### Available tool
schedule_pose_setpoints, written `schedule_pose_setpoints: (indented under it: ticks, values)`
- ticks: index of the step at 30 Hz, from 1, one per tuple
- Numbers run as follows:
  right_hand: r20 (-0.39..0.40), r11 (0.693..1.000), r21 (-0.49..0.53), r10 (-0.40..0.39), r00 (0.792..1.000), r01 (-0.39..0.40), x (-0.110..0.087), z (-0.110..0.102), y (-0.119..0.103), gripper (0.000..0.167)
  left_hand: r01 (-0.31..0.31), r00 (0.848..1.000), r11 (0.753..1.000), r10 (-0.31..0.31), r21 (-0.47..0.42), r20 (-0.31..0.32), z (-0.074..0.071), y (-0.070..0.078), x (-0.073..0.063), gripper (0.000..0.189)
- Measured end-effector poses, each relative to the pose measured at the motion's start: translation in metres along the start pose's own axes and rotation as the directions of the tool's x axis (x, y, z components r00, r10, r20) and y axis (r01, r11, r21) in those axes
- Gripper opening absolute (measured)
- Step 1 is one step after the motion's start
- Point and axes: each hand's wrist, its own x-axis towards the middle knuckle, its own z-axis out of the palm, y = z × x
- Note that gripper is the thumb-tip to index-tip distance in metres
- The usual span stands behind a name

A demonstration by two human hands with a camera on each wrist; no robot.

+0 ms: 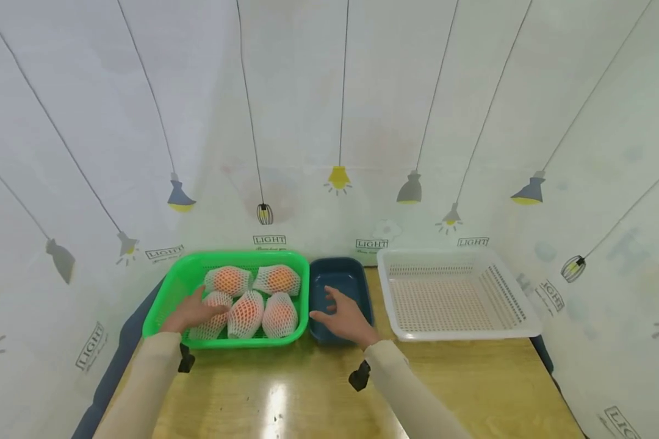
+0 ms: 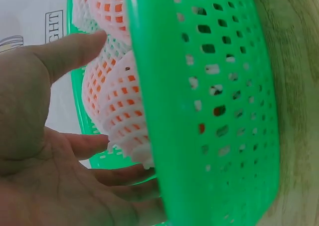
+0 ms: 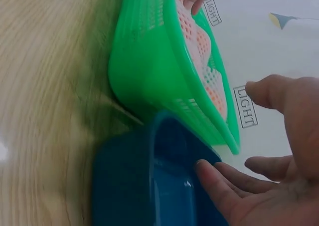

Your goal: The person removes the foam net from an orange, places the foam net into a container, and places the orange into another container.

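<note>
A green plastic basket [image 1: 241, 343] holds several reddish-orange round fruits in white foam net sleeves. My left hand [image 1: 194, 312] reaches in over its left side, thumb and fingers spread around the front-left netted fruit [image 1: 215, 299]. In the left wrist view, fingertips come close to a netted fruit [image 2: 122, 104], their far ends partly hidden by the rim; contact is unclear. My right hand [image 1: 343, 317] hovers over the dark blue bin [image 1: 367, 292] with fingers apart, holding nothing. The right wrist view shows the bin's bare inside [image 3: 172, 186] below those fingers.
On the right stands a white perforated basket [image 1: 461, 335] with nothing in it. All three containers sit in a row on a wooden table [image 1: 307, 390]. Behind them hangs a pale cloth [image 1: 307, 122] printed with lamps. Dark straps circle both wrists.
</note>
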Motion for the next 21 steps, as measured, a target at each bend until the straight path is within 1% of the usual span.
schedule_pose_setpoints:
  ticks: [5, 8, 11, 17, 21]
  values:
    - [-0.003, 0.998, 0.045, 0.038, 0.999, -0.038, 0.009, 0.022, -0.006, 0.079, 0.018, 1.000, 0.999, -0.018, -0.033, 0.022, 0.002, 0.001, 0.001, 0.103]
    - [-0.013, 0.996, 0.066, 0.064, 0.998, -0.063, 0.013, 0.033, -0.009, 0.077, 0.004, 1.000, 1.000, -0.004, -0.006, 0.020, 0.004, 0.000, 0.002, 0.097]
    - [-0.028, 0.995, 0.084, 0.065, 0.997, -0.063, 0.016, 0.041, -0.012, 0.071, -0.006, 1.000, 1.000, 0.005, 0.020, 0.016, 0.006, 0.000, 0.004, 0.092]
    - [-0.070, 0.994, 0.099, 0.047, 0.996, -0.040, 0.020, 0.051, -0.017, 0.048, 0.006, 1.000, 0.999, -0.006, 0.031, -0.002, 0.005, 0.001, 0.007, 0.083]
    - [-0.088, 0.993, 0.102, 0.076, 0.993, -0.067, 0.021, 0.052, -0.019, 0.044, -0.010, 1.000, 0.999, 0.011, 0.053, -0.020, 0.007, 0.004, 0.006, 0.083]
